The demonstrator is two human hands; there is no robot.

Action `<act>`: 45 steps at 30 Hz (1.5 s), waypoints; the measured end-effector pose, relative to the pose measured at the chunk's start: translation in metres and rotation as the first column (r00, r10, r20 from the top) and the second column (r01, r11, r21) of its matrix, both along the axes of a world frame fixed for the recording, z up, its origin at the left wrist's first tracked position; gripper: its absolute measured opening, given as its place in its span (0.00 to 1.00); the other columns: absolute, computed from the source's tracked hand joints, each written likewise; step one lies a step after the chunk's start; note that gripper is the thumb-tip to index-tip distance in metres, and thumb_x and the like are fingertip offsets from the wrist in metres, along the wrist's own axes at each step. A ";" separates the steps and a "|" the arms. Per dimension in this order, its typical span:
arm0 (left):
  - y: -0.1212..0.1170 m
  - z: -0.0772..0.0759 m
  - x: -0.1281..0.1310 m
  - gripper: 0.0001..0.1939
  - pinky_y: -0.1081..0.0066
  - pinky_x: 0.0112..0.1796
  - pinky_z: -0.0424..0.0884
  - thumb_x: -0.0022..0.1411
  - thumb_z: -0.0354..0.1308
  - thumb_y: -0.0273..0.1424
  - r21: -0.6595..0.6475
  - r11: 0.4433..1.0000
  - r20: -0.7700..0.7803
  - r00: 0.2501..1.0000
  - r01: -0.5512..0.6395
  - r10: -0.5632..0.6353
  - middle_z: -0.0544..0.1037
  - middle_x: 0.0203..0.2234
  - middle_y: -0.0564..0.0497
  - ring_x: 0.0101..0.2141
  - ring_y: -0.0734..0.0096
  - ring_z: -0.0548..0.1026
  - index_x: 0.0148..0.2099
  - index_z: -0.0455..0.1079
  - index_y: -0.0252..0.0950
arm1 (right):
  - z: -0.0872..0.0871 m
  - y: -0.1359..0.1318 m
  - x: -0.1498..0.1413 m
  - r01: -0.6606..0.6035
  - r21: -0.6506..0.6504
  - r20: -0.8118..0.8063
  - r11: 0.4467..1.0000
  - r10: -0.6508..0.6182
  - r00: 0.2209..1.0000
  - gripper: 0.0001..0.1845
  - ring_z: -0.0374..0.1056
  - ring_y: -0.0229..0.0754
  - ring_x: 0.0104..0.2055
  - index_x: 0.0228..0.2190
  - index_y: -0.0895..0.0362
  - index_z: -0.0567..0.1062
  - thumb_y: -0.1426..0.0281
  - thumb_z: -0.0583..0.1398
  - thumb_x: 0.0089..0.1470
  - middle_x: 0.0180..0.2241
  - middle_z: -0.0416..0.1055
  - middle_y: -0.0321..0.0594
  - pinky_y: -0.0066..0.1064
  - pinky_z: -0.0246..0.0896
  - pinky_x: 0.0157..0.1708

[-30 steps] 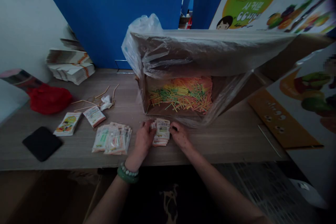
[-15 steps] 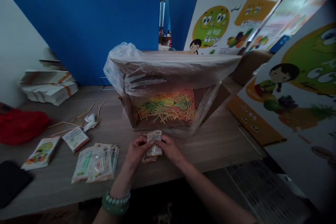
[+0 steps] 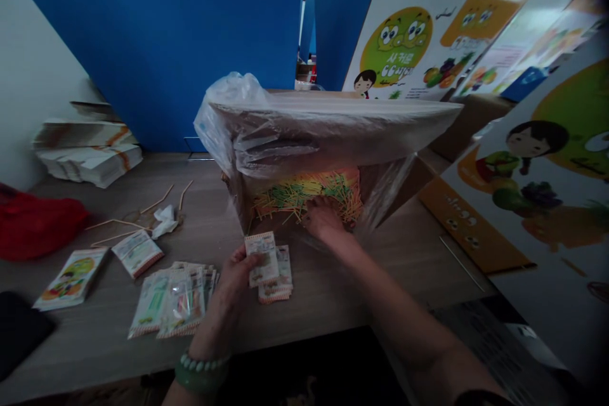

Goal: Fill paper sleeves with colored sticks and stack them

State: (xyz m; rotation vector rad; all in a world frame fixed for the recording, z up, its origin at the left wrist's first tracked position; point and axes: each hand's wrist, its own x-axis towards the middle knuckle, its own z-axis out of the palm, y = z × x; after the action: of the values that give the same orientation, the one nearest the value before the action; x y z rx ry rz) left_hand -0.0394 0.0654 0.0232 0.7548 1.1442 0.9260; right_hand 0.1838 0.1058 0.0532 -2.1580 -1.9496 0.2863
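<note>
My left hand [image 3: 240,269] is closed on a small printed packet [image 3: 262,260], held by its left edge between thumb and fingers. Beneath and just right of it, a short stack of similar packets [image 3: 281,288] lies on the table. My right hand [image 3: 323,216] reaches into an open cardboard box lined with clear plastic [image 3: 295,139]. Its fingers look spread and touch a heap of thin yellow, green and orange sticks [image 3: 280,200]; the fingertips are partly hidden among them. Left of my left forearm, a pile of clear-fronted packets [image 3: 166,301] shows coloured contents.
Further left lie a printed packet [image 3: 71,279], a paler packet [image 3: 137,254], a crumpled tissue [image 3: 164,221] and a red bag [image 3: 40,225]. Flat white cartons [image 3: 90,155] are stacked behind. A large printed carton [image 3: 537,184] stands at the right, near a thin rod [image 3: 461,263].
My right hand has let go of the packet and moved forward into the box, onto the sticks. My left hand now holds the packet alone, slightly further left. The view has shifted a little.
</note>
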 end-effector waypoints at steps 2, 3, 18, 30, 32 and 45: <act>0.000 -0.002 -0.002 0.14 0.67 0.32 0.74 0.41 0.64 0.30 0.021 0.999 -0.025 0.999 0.031 -0.031 0.80 0.27 0.50 0.28 0.66 0.78 0.35 0.73 0.35 | 0.002 0.017 0.002 0.024 -0.053 0.119 0.998 -0.017 0.993 0.20 0.61 0.59 0.57 0.44 0.57 0.76 0.65 0.66 0.49 0.52 0.70 0.55 0.47 0.55 0.55; 0.000 -0.003 -0.003 0.12 0.68 0.31 0.74 0.43 0.62 0.30 0.026 0.998 -0.032 0.998 0.052 -0.051 0.80 0.26 0.50 0.28 0.67 0.77 0.34 0.72 0.36 | 0.001 0.024 0.002 0.023 -0.076 0.140 0.997 -0.012 0.990 0.22 0.62 0.59 0.56 0.45 0.57 0.76 0.63 0.67 0.47 0.51 0.70 0.55 0.47 0.56 0.54; 0.030 0.011 0.071 0.11 0.59 0.49 0.70 0.59 0.54 0.22 0.360 0.564 -0.804 0.554 0.743 -0.216 0.81 0.43 0.44 0.46 0.55 0.77 0.32 0.76 0.38 | -0.011 0.051 0.037 -0.238 -0.082 0.145 0.968 0.247 0.958 0.16 0.70 0.52 0.47 0.42 0.56 0.78 0.66 0.64 0.50 0.44 0.76 0.48 0.38 0.60 0.47; 0.055 -0.007 0.081 0.12 0.53 0.59 0.64 0.60 0.56 0.21 0.236 0.418 -0.906 0.354 0.877 -0.232 0.79 0.51 0.43 0.57 0.54 0.71 0.38 0.79 0.38 | -0.027 0.068 0.026 -0.134 -0.128 0.246 0.983 0.163 0.955 0.18 0.69 0.57 0.53 0.44 0.63 0.78 0.79 0.53 0.56 0.48 0.75 0.59 0.45 0.57 0.53; 0.056 -0.006 0.080 0.12 0.53 0.60 0.63 0.60 0.56 0.21 0.216 0.418 -0.908 0.339 0.882 -0.246 0.78 0.53 0.44 0.59 0.55 0.70 0.38 0.79 0.39 | -0.025 0.067 0.026 -0.100 -0.124 0.234 0.987 0.127 0.964 0.17 0.71 0.55 0.50 0.44 0.63 0.77 0.79 0.53 0.57 0.46 0.76 0.58 0.42 0.59 0.50; 0.048 -0.002 0.051 0.10 0.61 0.45 0.73 0.61 0.57 0.31 0.401 0.674 -0.655 0.709 0.620 -0.262 0.83 0.36 0.46 0.40 0.58 0.79 0.38 0.80 0.39 | -0.017 0.050 0.035 0.125 0.214 -0.448 0.969 -0.017 0.894 0.16 0.70 0.43 0.42 0.47 0.56 0.69 0.70 0.48 0.60 0.40 0.75 0.45 0.30 0.61 0.41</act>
State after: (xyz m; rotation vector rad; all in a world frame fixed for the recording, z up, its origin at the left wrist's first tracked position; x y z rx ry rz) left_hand 0.0117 0.1130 0.0210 1.8636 1.0440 0.6213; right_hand 0.2187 0.1561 0.0359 -1.8107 -1.5567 0.4606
